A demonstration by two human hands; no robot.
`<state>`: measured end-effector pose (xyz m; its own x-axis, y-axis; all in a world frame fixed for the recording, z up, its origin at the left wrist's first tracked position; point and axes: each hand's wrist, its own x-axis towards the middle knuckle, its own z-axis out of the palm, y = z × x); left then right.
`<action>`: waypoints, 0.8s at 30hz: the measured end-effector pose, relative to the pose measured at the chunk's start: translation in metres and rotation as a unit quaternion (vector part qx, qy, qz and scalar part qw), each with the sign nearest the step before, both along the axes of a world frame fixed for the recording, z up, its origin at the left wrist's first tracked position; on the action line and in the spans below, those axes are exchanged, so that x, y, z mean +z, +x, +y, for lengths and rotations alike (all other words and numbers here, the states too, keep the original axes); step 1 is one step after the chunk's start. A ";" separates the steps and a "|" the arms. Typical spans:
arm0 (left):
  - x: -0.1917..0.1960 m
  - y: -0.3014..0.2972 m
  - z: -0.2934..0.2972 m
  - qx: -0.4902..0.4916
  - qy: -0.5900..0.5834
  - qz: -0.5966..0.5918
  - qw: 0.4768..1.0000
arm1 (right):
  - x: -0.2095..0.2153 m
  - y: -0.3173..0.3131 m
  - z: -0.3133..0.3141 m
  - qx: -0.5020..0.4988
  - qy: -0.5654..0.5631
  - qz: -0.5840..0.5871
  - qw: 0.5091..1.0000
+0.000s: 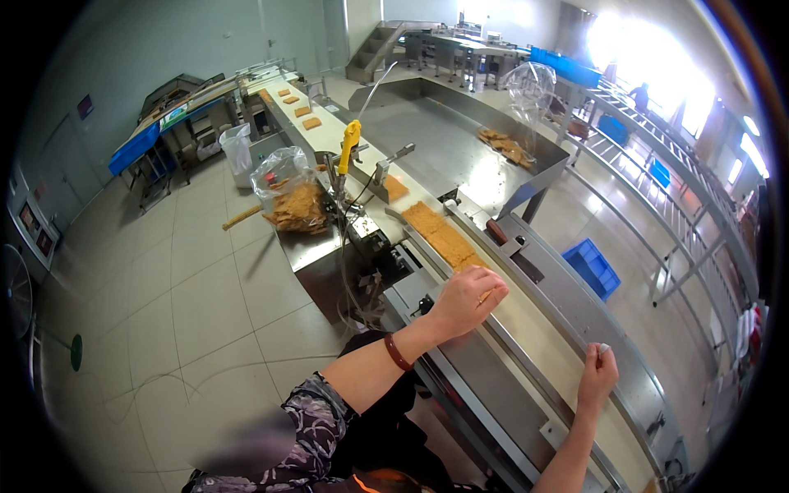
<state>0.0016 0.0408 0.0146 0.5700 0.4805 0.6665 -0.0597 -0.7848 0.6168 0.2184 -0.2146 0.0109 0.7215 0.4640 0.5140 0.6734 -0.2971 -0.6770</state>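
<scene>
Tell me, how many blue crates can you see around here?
3: one blue crate on the floor beside the conveyor, two smaller ones farther right by the racks. Others may be hidden.

On the near conveyor belt [526, 329]: left hand [467, 301], just behind it flat wafer sheets [442, 236]; right hand [597, 377] nearer, to the right. Left of belt: bag of scraps [289, 197]. Far right, steel tray table [444, 135]; crate [592, 267] below.

golden-brown cakes [444, 238], cream belt [534, 329], blue crate [592, 267]
</scene>
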 end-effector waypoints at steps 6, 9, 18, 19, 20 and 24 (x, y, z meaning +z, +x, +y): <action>0.003 -0.002 -0.002 -0.006 -0.002 0.005 1.000 | 0.000 0.001 -0.001 0.009 -0.003 -0.005 1.000; 0.002 0.000 -0.001 -0.008 0.003 0.006 1.000 | 0.002 -0.002 0.001 0.008 -0.004 0.000 1.000; 0.001 0.001 -0.003 0.000 -0.001 0.011 1.000 | -0.001 0.000 -0.001 0.002 -0.012 0.025 1.000; 0.002 0.001 -0.003 -0.002 -0.003 0.012 1.000 | -0.001 0.000 -0.002 0.001 -0.014 0.024 1.000; 0.002 0.000 -0.003 -0.003 -0.006 0.012 1.000 | -0.001 0.000 -0.001 0.000 -0.012 0.023 1.000; 0.002 0.001 -0.002 0.003 0.021 0.001 1.000 | 0.003 -0.003 0.001 -0.003 -0.017 0.030 0.999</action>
